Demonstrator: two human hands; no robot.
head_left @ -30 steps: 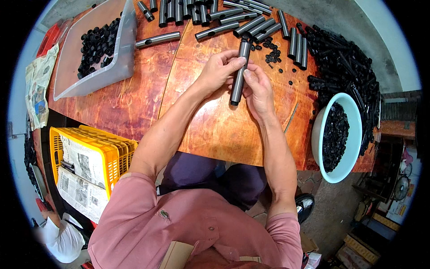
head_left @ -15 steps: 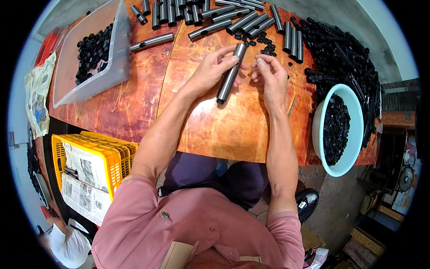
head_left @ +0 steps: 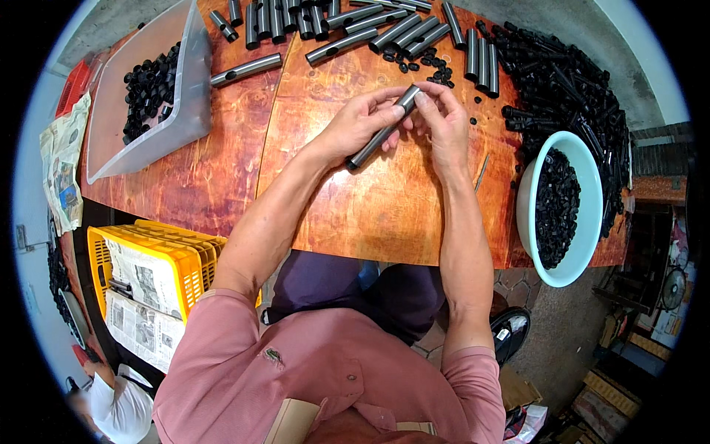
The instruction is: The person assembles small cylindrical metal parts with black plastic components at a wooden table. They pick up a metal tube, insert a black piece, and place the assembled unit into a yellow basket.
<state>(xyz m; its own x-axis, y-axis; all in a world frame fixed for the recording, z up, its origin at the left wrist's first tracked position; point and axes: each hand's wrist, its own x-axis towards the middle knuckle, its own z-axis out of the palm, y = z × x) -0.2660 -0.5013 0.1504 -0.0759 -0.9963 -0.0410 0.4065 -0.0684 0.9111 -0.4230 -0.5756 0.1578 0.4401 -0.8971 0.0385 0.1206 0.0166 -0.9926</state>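
A grey metal tube with a dark lower end [head_left: 371, 143] slants over the tabletop, its upper end pointing away to the right. My left hand [head_left: 347, 127] is closed round it, thumb lying along the upper part. At the far end, my right hand [head_left: 447, 133] has its thumb and fingers closed about the tip; whether a small part sits between them is hidden. Just beyond my hands lie several small black rings [head_left: 441, 75] and caps. Behind these, more metal tubes [head_left: 403, 34] with side holes are spread in rows.
A light blue bowl [head_left: 589, 214] of small black parts sits at the right table edge, beside a heap of black pieces [head_left: 551, 81]. A translucent bin [head_left: 194, 92] with black sleeves stands left, above a yellow crate [head_left: 194, 255]. A thin rod [head_left: 482, 172] lies by my right forearm.
My right hand has moved in to the tube's upper end and closed on it. The tube has tilted further, its lower end shifting left.
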